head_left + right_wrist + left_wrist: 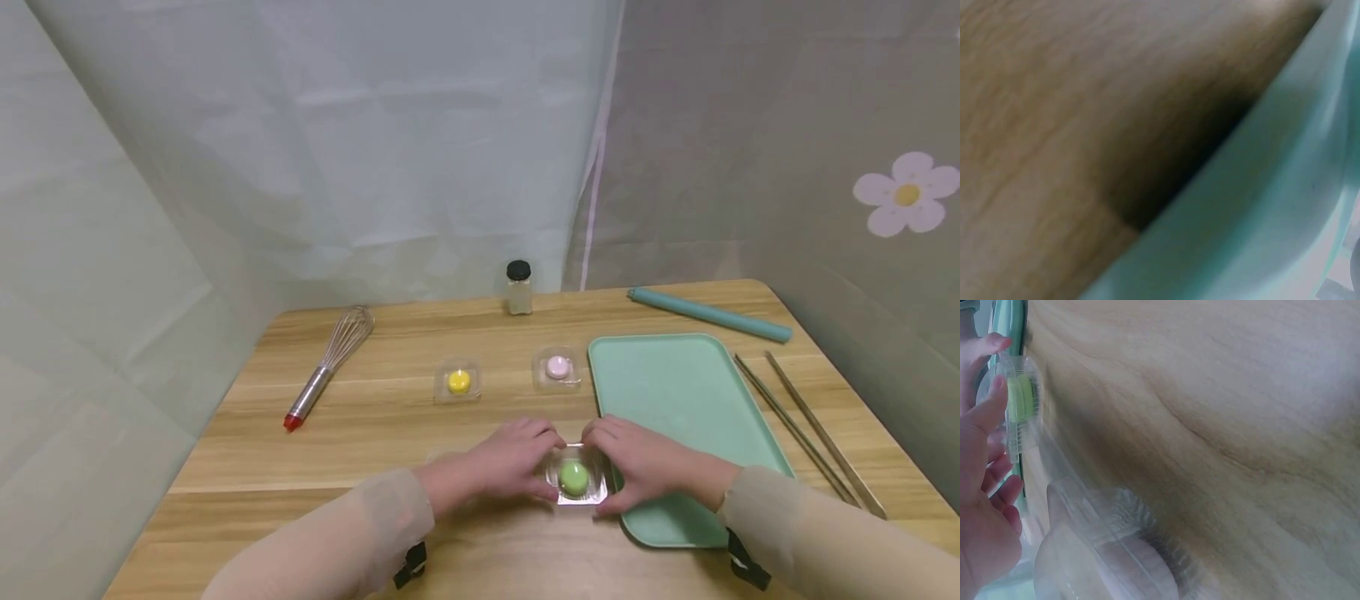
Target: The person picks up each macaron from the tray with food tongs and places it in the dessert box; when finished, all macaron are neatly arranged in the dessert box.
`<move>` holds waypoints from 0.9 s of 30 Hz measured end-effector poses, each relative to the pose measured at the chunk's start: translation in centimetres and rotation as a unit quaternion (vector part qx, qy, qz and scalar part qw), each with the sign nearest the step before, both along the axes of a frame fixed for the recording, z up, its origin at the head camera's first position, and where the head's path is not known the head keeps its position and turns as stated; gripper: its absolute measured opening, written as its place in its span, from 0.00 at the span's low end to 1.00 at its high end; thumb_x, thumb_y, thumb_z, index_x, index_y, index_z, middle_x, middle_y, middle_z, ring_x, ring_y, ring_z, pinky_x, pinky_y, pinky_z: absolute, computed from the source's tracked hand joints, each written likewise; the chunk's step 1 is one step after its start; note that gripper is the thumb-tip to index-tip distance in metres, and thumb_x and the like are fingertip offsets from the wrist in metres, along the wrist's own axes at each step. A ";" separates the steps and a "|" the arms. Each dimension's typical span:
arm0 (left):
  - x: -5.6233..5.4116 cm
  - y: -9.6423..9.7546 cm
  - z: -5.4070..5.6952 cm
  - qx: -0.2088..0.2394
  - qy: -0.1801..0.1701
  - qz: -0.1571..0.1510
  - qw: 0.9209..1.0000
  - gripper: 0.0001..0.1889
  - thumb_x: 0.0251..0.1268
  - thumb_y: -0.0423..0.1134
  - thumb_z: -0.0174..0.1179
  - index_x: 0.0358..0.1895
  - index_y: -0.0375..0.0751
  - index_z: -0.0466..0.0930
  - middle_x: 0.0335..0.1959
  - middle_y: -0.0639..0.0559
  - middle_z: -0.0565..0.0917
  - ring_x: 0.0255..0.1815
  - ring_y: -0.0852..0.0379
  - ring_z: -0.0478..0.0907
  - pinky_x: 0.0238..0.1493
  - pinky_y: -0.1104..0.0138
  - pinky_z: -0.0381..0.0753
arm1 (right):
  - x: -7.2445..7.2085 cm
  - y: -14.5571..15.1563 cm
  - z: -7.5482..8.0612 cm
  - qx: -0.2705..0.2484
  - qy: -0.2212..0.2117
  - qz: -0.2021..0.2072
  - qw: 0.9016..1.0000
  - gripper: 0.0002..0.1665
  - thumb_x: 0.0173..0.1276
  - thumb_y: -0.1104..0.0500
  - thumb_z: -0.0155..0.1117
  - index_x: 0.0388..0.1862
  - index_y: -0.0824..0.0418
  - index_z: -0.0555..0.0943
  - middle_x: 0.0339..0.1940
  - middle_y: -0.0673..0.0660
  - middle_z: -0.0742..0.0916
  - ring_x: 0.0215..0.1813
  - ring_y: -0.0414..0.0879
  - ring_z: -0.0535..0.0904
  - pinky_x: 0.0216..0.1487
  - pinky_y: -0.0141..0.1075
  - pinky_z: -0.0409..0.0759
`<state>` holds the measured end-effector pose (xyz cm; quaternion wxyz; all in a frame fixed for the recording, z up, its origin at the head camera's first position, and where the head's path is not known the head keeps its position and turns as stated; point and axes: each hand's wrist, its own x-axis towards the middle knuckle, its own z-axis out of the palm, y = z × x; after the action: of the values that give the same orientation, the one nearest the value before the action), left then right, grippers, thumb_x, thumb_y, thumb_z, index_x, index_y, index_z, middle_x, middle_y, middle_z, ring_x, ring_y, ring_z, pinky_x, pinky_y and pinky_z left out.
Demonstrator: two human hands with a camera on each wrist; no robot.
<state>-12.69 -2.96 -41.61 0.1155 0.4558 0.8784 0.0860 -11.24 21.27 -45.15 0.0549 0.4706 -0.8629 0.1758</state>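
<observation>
A small clear plastic box point(598, 492) with a green macaron point(574, 478) inside sits by the left edge of the green tray point(693, 392). My left hand point(506, 462) holds its left side, thumb at the near corner and fingers at the far one. My right hand point(645, 462) holds the right side the same way, its wrist over the tray. In the left wrist view, a second clear box point(1072, 512) with a pale round piece lies near the left hand; the left arm mostly covers it in the head view. The right wrist view shows only tabletop and tray rim.
Further back stand two clear boxes, one with a yellow macaron point(459, 382), one with a pink macaron point(557, 367). A whisk point(330, 367) lies at left, a black-capped jar point(519, 288) at the back. A blue-green rod point(708, 314) and two thin sticks point(810, 425) lie around the tray.
</observation>
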 end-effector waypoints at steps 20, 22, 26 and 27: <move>0.0 0.3 0.5 -0.020 0.028 0.000 0.999 0.34 0.52 0.60 0.63 0.59 0.45 0.72 0.53 0.56 0.74 0.53 0.59 0.68 0.58 0.64 0.67 | 0.2 0.1 0.1 -0.002 -0.047 -0.018 0.999 0.46 0.46 0.30 0.68 0.55 0.58 0.69 0.51 0.49 0.75 0.54 0.43 0.70 0.55 0.39 0.74; 0.0 0.3 0.5 -0.020 0.032 -0.002 0.999 0.33 0.52 0.60 0.63 0.58 0.45 0.72 0.53 0.56 0.74 0.53 0.58 0.68 0.58 0.63 0.67 | 0.2 0.1 0.0 0.000 -0.061 -0.026 0.998 0.46 0.47 0.30 0.67 0.56 0.58 0.70 0.52 0.49 0.75 0.55 0.43 0.70 0.56 0.40 0.73; 0.1 0.2 0.4 -0.021 0.034 -0.002 0.999 0.34 0.51 0.61 0.63 0.59 0.45 0.72 0.53 0.56 0.74 0.53 0.58 0.68 0.58 0.64 0.67 | 0.3 0.1 0.1 0.005 -0.082 -0.040 0.996 0.44 0.49 0.30 0.67 0.56 0.57 0.70 0.52 0.48 0.75 0.54 0.42 0.69 0.55 0.39 0.74; 0.1 0.2 0.4 -0.021 0.034 -0.002 0.999 0.34 0.51 0.61 0.63 0.59 0.45 0.72 0.53 0.55 0.74 0.54 0.58 0.68 0.58 0.64 0.67 | 0.3 0.1 0.2 0.006 -0.088 -0.042 0.995 0.44 0.49 0.30 0.67 0.56 0.57 0.70 0.53 0.49 0.74 0.54 0.42 0.69 0.55 0.40 0.74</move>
<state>-12.60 -2.75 -41.23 0.0948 0.4577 0.8825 0.0517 -10.92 21.32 -44.98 -0.0164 0.4166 -0.8846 0.2090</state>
